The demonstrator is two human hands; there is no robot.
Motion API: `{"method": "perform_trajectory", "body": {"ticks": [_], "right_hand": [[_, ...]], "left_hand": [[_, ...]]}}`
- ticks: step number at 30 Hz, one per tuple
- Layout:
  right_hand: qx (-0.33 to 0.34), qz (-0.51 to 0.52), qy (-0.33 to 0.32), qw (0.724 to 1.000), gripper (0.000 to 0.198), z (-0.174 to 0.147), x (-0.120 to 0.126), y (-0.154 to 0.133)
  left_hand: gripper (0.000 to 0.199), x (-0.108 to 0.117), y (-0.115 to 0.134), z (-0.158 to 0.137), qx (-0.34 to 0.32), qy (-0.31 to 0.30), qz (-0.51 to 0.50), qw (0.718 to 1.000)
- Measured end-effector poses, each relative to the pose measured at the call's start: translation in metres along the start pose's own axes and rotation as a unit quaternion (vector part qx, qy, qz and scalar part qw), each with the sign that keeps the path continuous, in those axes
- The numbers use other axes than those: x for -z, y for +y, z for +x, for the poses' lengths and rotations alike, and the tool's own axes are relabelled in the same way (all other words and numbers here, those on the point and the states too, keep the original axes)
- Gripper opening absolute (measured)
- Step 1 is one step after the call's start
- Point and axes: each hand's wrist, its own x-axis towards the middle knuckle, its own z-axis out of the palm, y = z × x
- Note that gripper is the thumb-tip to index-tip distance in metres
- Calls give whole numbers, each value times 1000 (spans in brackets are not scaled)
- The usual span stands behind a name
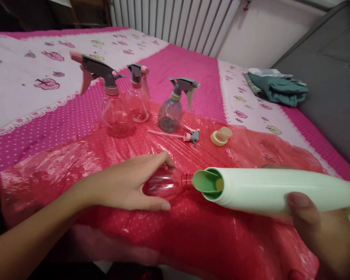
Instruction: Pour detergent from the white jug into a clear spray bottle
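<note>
My left hand (128,181) is wrapped round a clear spray bottle (165,182) without its top, its neck pointing right. In my right hand (317,225) is a large pale green bottle (259,188), tilted on its side. Its green pouring spout (205,181) sits at the mouth of the clear bottle; whether they touch I cannot tell, and no liquid can be made out. Beyond my left hand lies a loose spray head (191,136) with a pink collar and tube. A yellowish cap (221,136) rests to its right.
Three spray bottles with tops stand at the back: a large pink one (116,114), a smaller pink one (138,103) and a grey one (169,114). Red plastic sheeting (84,163) covers part of the patterned bed cover (189,74). Folded cloths (280,87) lie at right.
</note>
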Motion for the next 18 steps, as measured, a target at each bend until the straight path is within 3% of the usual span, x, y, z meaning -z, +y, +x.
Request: {"method": "perform_trajectory", "body": {"ticks": [7,18], "right_hand": [[22,-19,-13,1000,70,2,0,-10],[-3,-8,-45,999,63,-2,5,19]], "left_hand": [[43,-5,-1,5,24,26,3,999],[40,-10,-8,7,4,52,36,998]]}}
